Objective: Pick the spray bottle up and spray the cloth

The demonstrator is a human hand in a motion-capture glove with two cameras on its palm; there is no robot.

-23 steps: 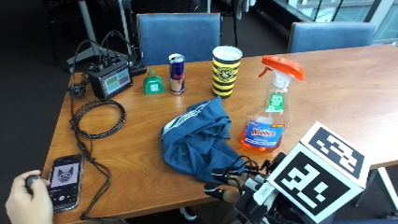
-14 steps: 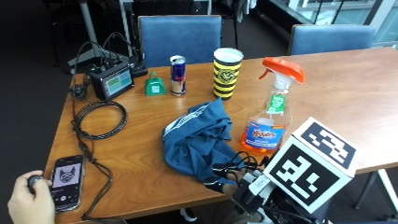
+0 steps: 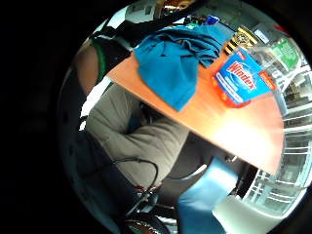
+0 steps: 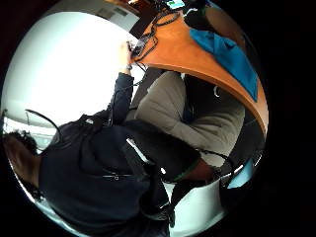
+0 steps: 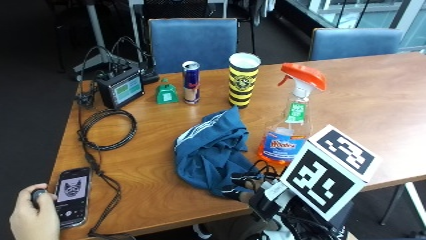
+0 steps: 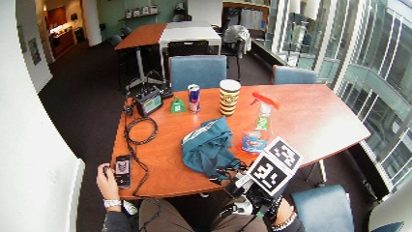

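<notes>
Your gloved right hand (image 5: 266,197) moved up toward the spray bottle (image 5: 291,125), orange-topped at the blue cloth's (image 5: 210,150) 3 o'clock; fingers hidden, can't tell.

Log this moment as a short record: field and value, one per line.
spray bottle: upright on the table, orange trigger head, untouched
cloth: blue, crumpled, beside the bottle near the table's front edge
right hand: at the table's front edge by the cloth, mostly hidden; fingers not visible
bare hand: on a phone
behind the cloth: energy drink can, yellow-black cup
</notes>
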